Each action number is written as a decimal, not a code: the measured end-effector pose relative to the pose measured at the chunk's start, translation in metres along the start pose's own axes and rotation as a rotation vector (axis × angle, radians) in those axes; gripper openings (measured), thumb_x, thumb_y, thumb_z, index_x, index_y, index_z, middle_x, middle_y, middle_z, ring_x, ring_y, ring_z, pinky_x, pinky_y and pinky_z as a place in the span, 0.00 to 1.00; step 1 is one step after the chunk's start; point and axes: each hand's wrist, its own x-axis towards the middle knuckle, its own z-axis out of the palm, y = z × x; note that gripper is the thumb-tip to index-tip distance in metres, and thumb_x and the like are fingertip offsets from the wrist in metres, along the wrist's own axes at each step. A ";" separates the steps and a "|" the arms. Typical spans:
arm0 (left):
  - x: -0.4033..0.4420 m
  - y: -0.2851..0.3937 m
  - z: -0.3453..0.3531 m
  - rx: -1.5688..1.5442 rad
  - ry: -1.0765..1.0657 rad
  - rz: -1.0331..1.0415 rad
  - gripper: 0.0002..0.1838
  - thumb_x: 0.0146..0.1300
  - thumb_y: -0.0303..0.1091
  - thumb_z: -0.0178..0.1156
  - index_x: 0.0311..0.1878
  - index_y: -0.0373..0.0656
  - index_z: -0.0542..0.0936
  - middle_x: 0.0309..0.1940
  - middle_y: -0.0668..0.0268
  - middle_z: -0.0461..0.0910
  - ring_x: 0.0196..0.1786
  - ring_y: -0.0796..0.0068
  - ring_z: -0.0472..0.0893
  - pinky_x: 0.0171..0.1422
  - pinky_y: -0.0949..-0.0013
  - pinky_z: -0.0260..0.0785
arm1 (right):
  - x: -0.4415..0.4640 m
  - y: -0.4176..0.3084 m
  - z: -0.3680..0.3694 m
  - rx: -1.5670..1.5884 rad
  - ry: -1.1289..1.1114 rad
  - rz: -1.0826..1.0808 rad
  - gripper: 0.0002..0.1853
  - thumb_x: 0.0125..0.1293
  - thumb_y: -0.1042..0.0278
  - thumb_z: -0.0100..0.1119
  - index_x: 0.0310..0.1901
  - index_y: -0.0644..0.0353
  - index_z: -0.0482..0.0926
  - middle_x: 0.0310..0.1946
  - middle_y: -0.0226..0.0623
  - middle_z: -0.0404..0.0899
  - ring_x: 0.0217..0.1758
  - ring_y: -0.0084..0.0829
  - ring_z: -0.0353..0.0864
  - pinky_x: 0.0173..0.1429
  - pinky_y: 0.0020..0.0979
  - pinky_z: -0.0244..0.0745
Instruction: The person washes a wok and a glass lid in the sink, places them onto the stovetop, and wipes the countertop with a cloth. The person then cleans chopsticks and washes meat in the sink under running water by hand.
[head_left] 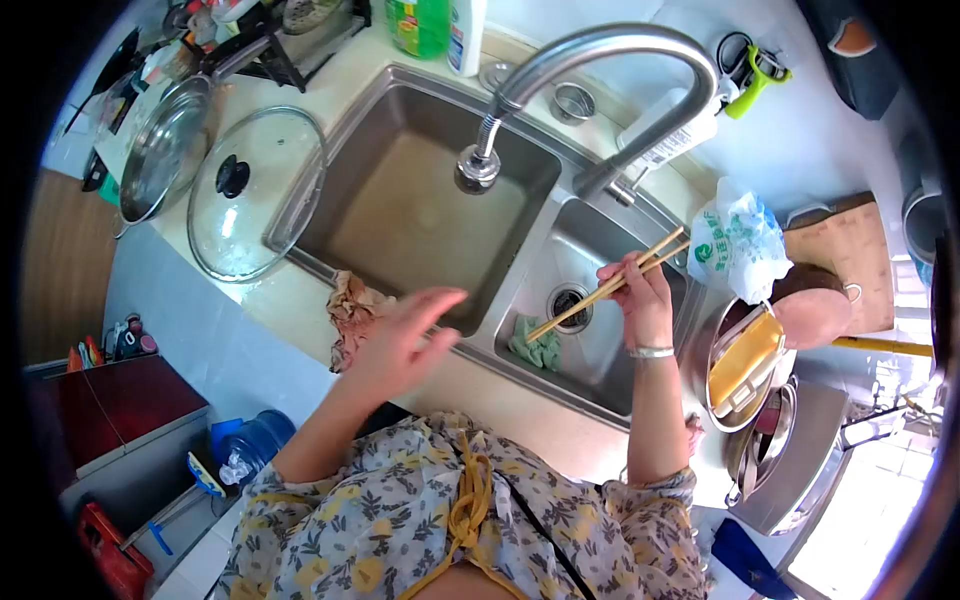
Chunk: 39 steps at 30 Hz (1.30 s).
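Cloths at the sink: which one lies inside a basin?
The green cloth, in the smaller basin near the tips of the chopsticks; the brown cloth lies on the counter.

chopsticks [585, 300] obstruct the right basin [580, 235]

Chopsticks [600, 292]: two slender, straight, tan sticks; the right hand [642, 295] is gripping them close together, nearer their upper ends.
Chopstick pose: the pair is slanting across the smaller basin [603, 362], its lower tips pointing at the green cloth [537, 347]; contact is not discernible.
Green cloth: pale and crumpled, it is lying in the basin's near left corner.
Brown cloth [351, 303]: pinkish-brown and bunched, it is resting on the counter [520, 412] beside the left hand [398, 345].
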 end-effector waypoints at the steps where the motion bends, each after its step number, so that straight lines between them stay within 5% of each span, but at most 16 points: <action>1: 0.004 0.003 0.012 0.007 -0.001 0.007 0.23 0.62 0.32 0.53 0.61 0.38 0.66 0.52 0.55 0.73 0.48 0.66 0.77 0.52 0.66 0.70 | -0.003 0.000 0.011 0.004 -0.017 -0.010 0.07 0.70 0.66 0.43 0.43 0.59 0.69 0.33 0.39 0.78 0.35 0.30 0.79 0.41 0.32 0.75; 3: 0.005 0.004 0.031 0.030 0.008 0.016 0.25 0.63 0.32 0.52 0.63 0.37 0.62 0.53 0.54 0.73 0.47 0.68 0.78 0.49 0.69 0.71 | -0.009 0.003 0.034 0.361 -0.096 0.048 0.07 0.69 0.69 0.44 0.43 0.61 0.68 0.34 0.42 0.78 0.36 0.31 0.79 0.41 0.32 0.77; 5: 0.005 0.006 0.040 -0.578 -0.148 -0.302 0.27 0.65 0.33 0.49 0.65 0.37 0.58 0.50 0.58 0.74 0.39 0.75 0.79 0.41 0.75 0.71 | -0.013 0.017 0.062 0.358 -0.083 0.077 0.08 0.68 0.68 0.46 0.44 0.62 0.68 0.35 0.43 0.78 0.36 0.32 0.79 0.41 0.30 0.77; 6: 0.008 0.020 0.028 -0.736 -0.189 -0.524 0.23 0.65 0.34 0.50 0.60 0.33 0.65 0.36 0.59 0.75 0.31 0.74 0.76 0.37 0.73 0.69 | -0.015 0.025 0.076 0.317 -0.111 0.129 0.09 0.68 0.67 0.47 0.45 0.63 0.68 0.35 0.42 0.78 0.36 0.31 0.79 0.41 0.30 0.77; 10: -0.008 -0.005 0.007 -0.273 -0.174 -0.535 0.15 0.66 0.29 0.45 0.53 0.33 0.70 0.29 0.66 0.75 0.28 0.78 0.73 0.31 0.74 0.66 | 0.008 0.052 0.090 0.202 -0.106 0.218 0.12 0.67 0.64 0.51 0.48 0.61 0.71 0.33 0.37 0.76 0.36 0.27 0.76 0.41 0.30 0.78; 11: -0.015 -0.011 -0.002 -0.199 -0.131 -0.531 0.14 0.66 0.27 0.44 0.51 0.33 0.72 0.27 0.68 0.74 0.27 0.80 0.71 0.30 0.74 0.65 | 0.022 0.050 0.081 0.150 0.042 0.124 0.14 0.66 0.63 0.53 0.48 0.61 0.71 0.33 0.36 0.75 0.36 0.26 0.76 0.40 0.29 0.77; 14: -0.035 -0.038 -0.027 -0.477 -0.022 -0.621 0.13 0.66 0.25 0.43 0.50 0.34 0.72 0.25 0.70 0.73 0.26 0.82 0.69 0.29 0.77 0.63 | 0.093 0.058 0.018 -0.030 0.361 -0.178 0.16 0.64 0.59 0.55 0.46 0.63 0.73 0.31 0.32 0.74 0.32 0.22 0.74 0.32 0.26 0.75; 18: -0.035 -0.049 -0.057 -0.600 0.168 -0.761 0.14 0.67 0.28 0.44 0.54 0.37 0.70 0.24 0.72 0.70 0.24 0.86 0.66 0.25 0.81 0.58 | 0.151 0.042 -0.019 -0.417 0.598 -0.196 0.24 0.59 0.62 0.58 0.52 0.70 0.73 0.31 0.42 0.78 0.27 0.27 0.77 0.23 0.28 0.75; 24: -0.011 -0.068 -0.058 -0.453 0.172 -0.739 0.14 0.66 0.28 0.46 0.54 0.37 0.71 0.25 0.71 0.71 0.24 0.85 0.66 0.25 0.81 0.58 | 0.185 0.028 -0.030 -0.926 0.610 -0.190 0.20 0.59 0.53 0.55 0.41 0.65 0.80 0.28 0.47 0.80 0.32 0.43 0.79 0.42 0.37 0.72; 29: 0.005 -0.075 -0.039 -0.429 0.164 -0.750 0.14 0.65 0.29 0.47 0.51 0.34 0.72 0.24 0.69 0.72 0.25 0.82 0.69 0.28 0.77 0.63 | 0.183 0.037 -0.032 -0.931 0.579 -0.174 0.18 0.60 0.54 0.53 0.37 0.64 0.80 0.31 0.47 0.81 0.34 0.44 0.79 0.43 0.37 0.71; 31: 0.010 -0.077 -0.035 -0.433 0.117 -0.768 0.15 0.65 0.29 0.48 0.53 0.34 0.71 0.25 0.69 0.71 0.25 0.83 0.68 0.27 0.79 0.62 | 0.180 0.043 -0.033 -0.740 0.640 -0.327 0.18 0.61 0.55 0.54 0.37 0.65 0.79 0.30 0.46 0.81 0.33 0.40 0.79 0.42 0.36 0.71; 32: 0.013 -0.075 -0.034 -0.412 0.127 -0.781 0.14 0.66 0.29 0.48 0.53 0.35 0.71 0.25 0.70 0.71 0.25 0.84 0.67 0.27 0.79 0.61 | 0.177 0.049 -0.034 -0.668 0.699 -0.375 0.17 0.61 0.57 0.56 0.39 0.66 0.79 0.27 0.39 0.79 0.28 0.27 0.74 0.38 0.28 0.71; 35: 0.015 -0.074 -0.029 -0.429 0.110 -0.804 0.14 0.66 0.30 0.48 0.52 0.35 0.71 0.23 0.70 0.70 0.24 0.85 0.66 0.26 0.80 0.59 | 0.134 0.065 -0.025 -0.625 0.800 -0.359 0.12 0.65 0.62 0.51 0.38 0.63 0.76 0.29 0.42 0.77 0.29 0.33 0.74 0.40 0.33 0.71; 37: 0.018 -0.075 -0.029 -0.458 0.116 -0.804 0.14 0.66 0.30 0.48 0.52 0.35 0.72 0.22 0.71 0.69 0.23 0.85 0.65 0.25 0.80 0.58 | 0.103 0.122 -0.032 -0.613 0.533 -0.212 0.11 0.65 0.63 0.50 0.37 0.62 0.76 0.28 0.44 0.77 0.30 0.36 0.75 0.40 0.35 0.71; 39: 0.017 -0.073 -0.030 -0.468 0.100 -0.787 0.13 0.66 0.30 0.48 0.51 0.36 0.72 0.22 0.72 0.69 0.23 0.86 0.65 0.24 0.80 0.56 | 0.061 0.171 -0.030 -0.913 0.001 -0.156 0.11 0.60 0.61 0.54 0.38 0.60 0.77 0.25 0.47 0.78 0.33 0.45 0.79 0.40 0.38 0.72</action>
